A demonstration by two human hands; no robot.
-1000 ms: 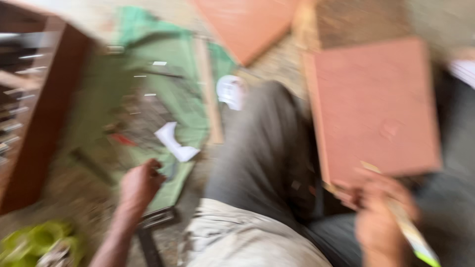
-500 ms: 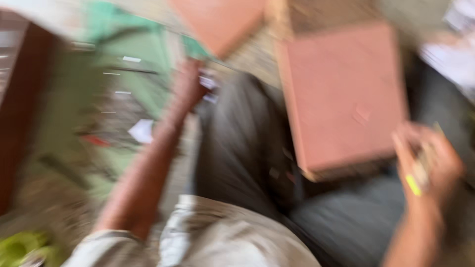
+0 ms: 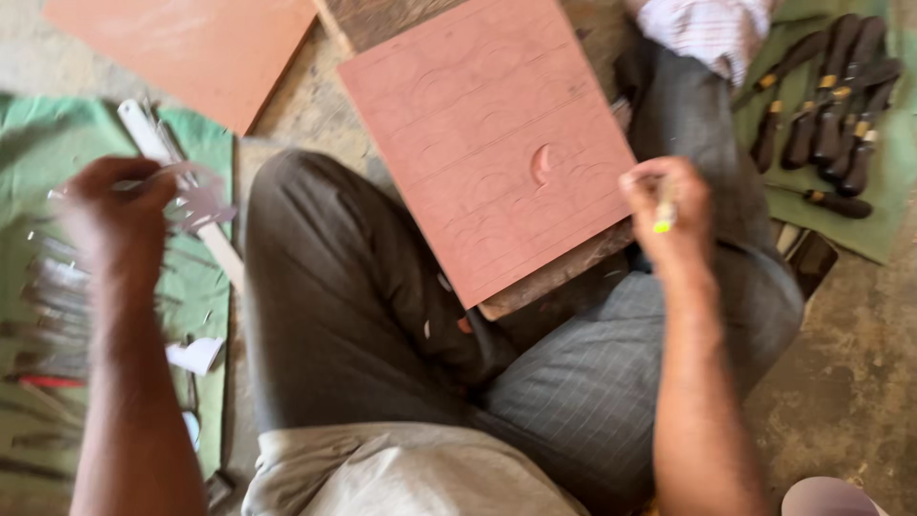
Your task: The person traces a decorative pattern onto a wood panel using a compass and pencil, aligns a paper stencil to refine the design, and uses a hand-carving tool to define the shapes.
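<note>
i see my left hand (image 3: pixel 117 205) raised on the left side of the scene, over the green cloth (image 3: pixel 38 153), fingers pinched around a thin pale cutout piece (image 3: pixel 196 196) that looks like a paper or plastic template; it is blurred, so i cannot tell its exact shape. just beside it a pale flat strip (image 3: pixel 177 182) runs from far left toward the near side along the cloth's edge. more blurred tools (image 3: pixel 57 306) lie on the cloth to the near left, and a small white scrap (image 3: pixel 198 354) lies nearer still.

my right hand (image 3: pixel 669 215) is clenched around a slim pencil-like tool (image 3: pixel 662 215) with a yellow-green tip, held just off the right edge of the reddish-brown panel (image 3: pixel 487 143). that panel rests tilted across my lap, over a dark wooden block (image 3: pixel 559 277) that shows under its near edge. faint curved lines are marked on its face, and one small crescent cut (image 3: pixel 542 164) is carved near its right side, close to my right hand but not touched by it.

a second reddish panel (image 3: pixel 181 48) lies on the floor at the far left. at the far right, a row of dark-handled carving tools (image 3: pixel 826 96) lies on another green cloth (image 3: pixel 888 205), well apart from both hands. my crossed legs in grey trousers (image 3: pixel 363 315) fill the middle.
</note>
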